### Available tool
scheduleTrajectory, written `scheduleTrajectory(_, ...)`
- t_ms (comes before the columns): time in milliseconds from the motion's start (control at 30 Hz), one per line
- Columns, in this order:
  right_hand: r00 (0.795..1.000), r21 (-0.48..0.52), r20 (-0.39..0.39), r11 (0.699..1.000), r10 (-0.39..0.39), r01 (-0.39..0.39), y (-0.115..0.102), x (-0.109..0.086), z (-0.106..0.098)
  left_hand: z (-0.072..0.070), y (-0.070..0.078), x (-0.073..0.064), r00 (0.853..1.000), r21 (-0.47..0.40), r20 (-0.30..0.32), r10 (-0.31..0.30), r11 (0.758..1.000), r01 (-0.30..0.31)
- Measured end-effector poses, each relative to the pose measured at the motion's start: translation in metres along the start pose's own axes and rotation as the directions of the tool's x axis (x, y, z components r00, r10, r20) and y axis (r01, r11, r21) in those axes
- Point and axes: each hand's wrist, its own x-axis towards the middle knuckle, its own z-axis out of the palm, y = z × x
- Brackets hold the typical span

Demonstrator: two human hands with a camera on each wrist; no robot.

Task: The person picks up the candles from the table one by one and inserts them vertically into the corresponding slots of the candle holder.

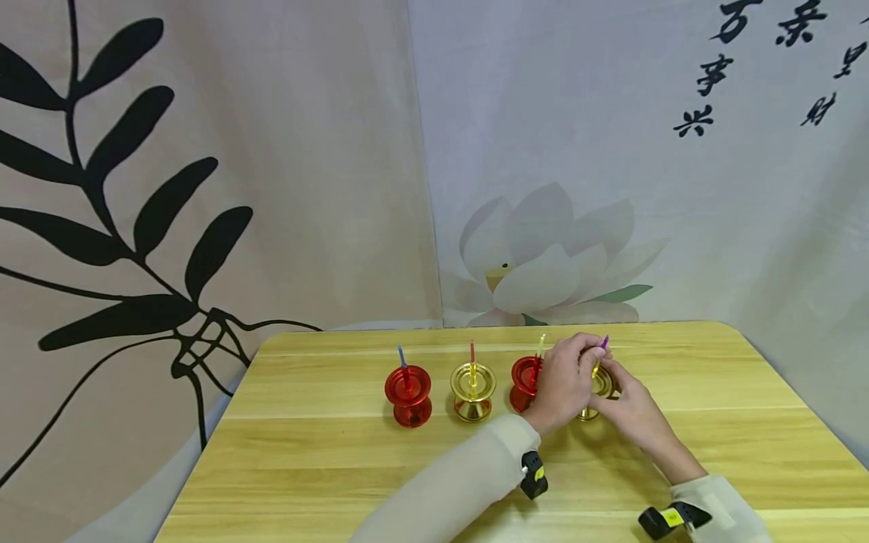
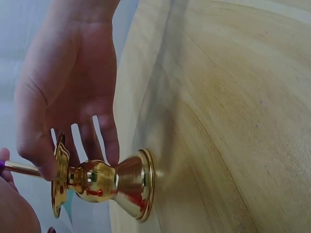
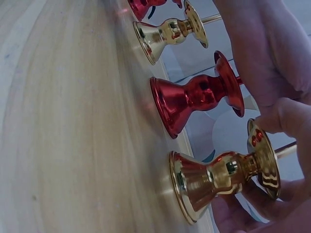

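Between both hands, at the right of the row, stands a gold candle holder point(image 1: 601, 383) with a wide dish and flared foot. My left hand point(image 1: 562, 383) pinches a slim purple candle point(image 1: 605, 342) at the holder's upright tube. In the left wrist view the purple end point(image 2: 3, 164) meets this gold tube point(image 2: 23, 169). My right hand point(image 1: 638, 415) grips the holder, thumb at the dish point(image 2: 59, 182) and fingers around behind the stem. The holder's foot point(image 3: 181, 187) rests on the table in the right wrist view. My left hand partly covers a red holder point(image 1: 523, 383) with a yellowish candle point(image 1: 541, 345).
Further left stand a gold holder point(image 1: 473, 392) with a red candle point(image 1: 472, 351) and a red holder point(image 1: 409, 396) with a blue candle point(image 1: 402, 355). All are on a wooden table point(image 1: 305, 460). A printed curtain point(image 1: 339, 188) hangs behind its back edge.
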Motion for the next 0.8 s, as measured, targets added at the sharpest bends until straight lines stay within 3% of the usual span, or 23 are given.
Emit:
scheduleTrajectory(167, 1.000, 0.019, 0.009, 1.000, -0.010, 0.010, 0.001, 0.001, 0.000, 0.002, 0.000, -0.001, 0.999, -0.014, 0.005, -0.047, 0.999, 0.047)
scheduleTrajectory(533, 1.000, 0.017, 0.005, 1.000, 0.000, 0.000, 0.003, 0.000, 0.000, -0.001, 0.002, -0.006, 0.997, -0.015, 0.019, -0.080, 0.997, 0.080)
scheduleTrajectory(667, 1.000, 0.023, -0.007, 1.000, -0.010, 0.011, 0.003, 0.000, 0.000, -0.006, 0.008, -0.015, 0.984, -0.037, 0.082, -0.159, 0.986, 0.162)
scheduleTrajectory(800, 1.000, 0.048, -0.010, 0.998, -0.029, 0.030, 0.003, 0.000, 0.000, -0.027, 0.021, -0.029, 0.957, -0.008, 0.210, -0.198, 0.979, 0.204)
